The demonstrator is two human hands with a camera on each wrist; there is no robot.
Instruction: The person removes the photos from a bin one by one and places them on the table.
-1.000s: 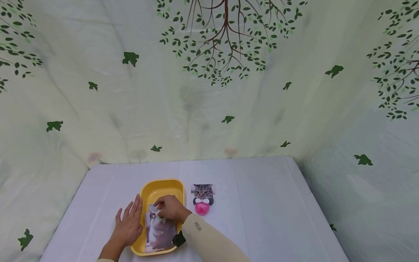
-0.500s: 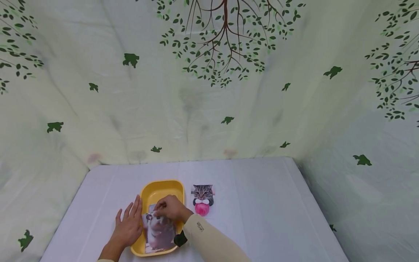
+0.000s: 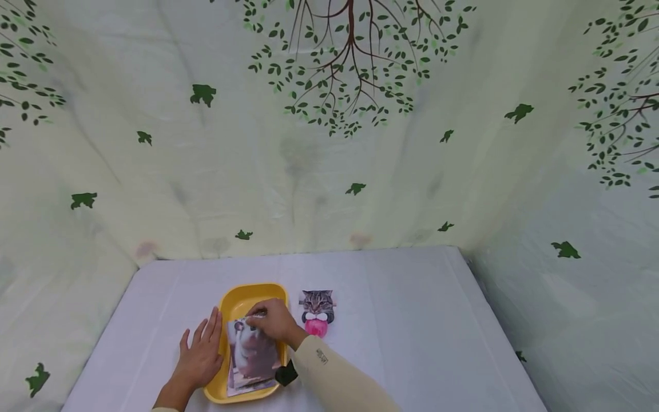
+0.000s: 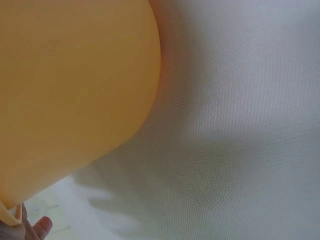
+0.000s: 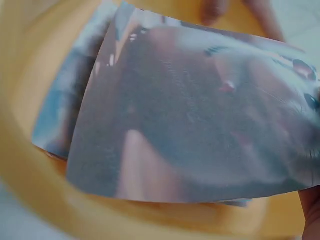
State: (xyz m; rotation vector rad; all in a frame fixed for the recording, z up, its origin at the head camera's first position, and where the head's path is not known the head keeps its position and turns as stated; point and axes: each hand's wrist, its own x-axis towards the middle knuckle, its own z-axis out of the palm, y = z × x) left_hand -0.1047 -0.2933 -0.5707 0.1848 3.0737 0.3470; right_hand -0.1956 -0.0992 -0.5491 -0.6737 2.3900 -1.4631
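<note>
In the head view my right hand (image 3: 278, 321) pinches the upper edge of a hamster photo (image 3: 252, 352) over the yellow tray (image 3: 252, 292). The right wrist view shows the same photo (image 5: 175, 110) bowed and glossy. Beneath it lie other photos, one with a blue edge (image 5: 55, 125) sticking out at the left. Along the tray's left side rests my left hand (image 3: 201, 355), its fingers straight and spread against the rim. The outer tray wall (image 4: 75, 75) fills much of the left wrist view.
Right of the tray lies a cat picture (image 3: 317, 306) with a pink ball at its bottom. A white cloth covers the table (image 3: 412, 343). Behind it hangs a pale sheet (image 3: 309, 212) printed with leaves and branches.
The hamster photo, held by my right hand, has shifted up the tray and slightly right, uncovering the lower edge of the photos beneath. My left hand stays at the tray's side.
</note>
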